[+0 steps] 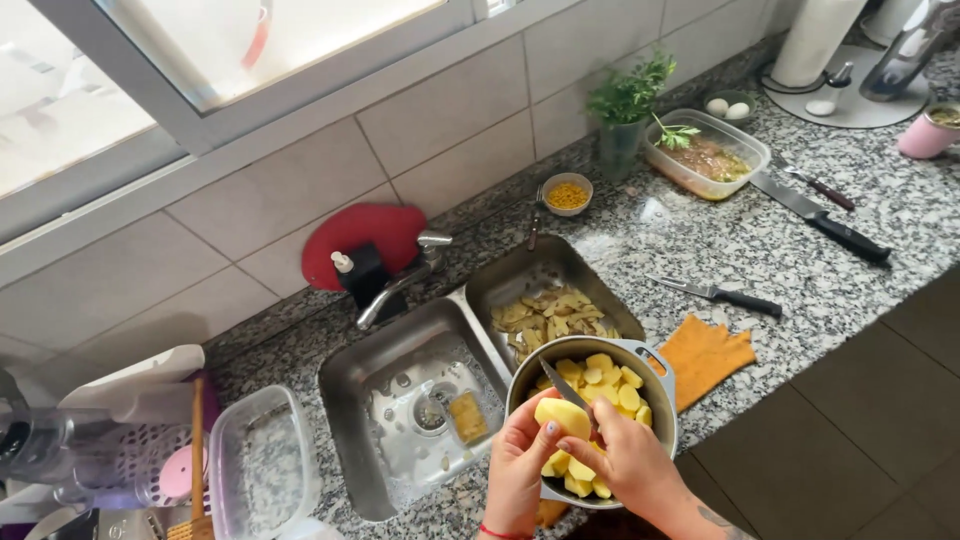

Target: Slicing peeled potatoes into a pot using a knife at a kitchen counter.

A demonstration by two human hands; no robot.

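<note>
Over the grey pot (655, 368) at the counter (800, 260) edge, a peeled potato (562, 415) is clamped in the left hand (520, 465); a knife (568, 388) is gripped by the right hand (630, 465), so cut pieces fall among the potato chunks (605, 378).

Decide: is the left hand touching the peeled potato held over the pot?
Touching. The head view shows the left hand's fingers wrapped against the potato, no gap, above the pot.

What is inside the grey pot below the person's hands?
The grey pot holds cut yellow potato pieces. The left hand, the right hand and the peeled potato they hold cover the near part, so its bottom cannot be seen.
</note>
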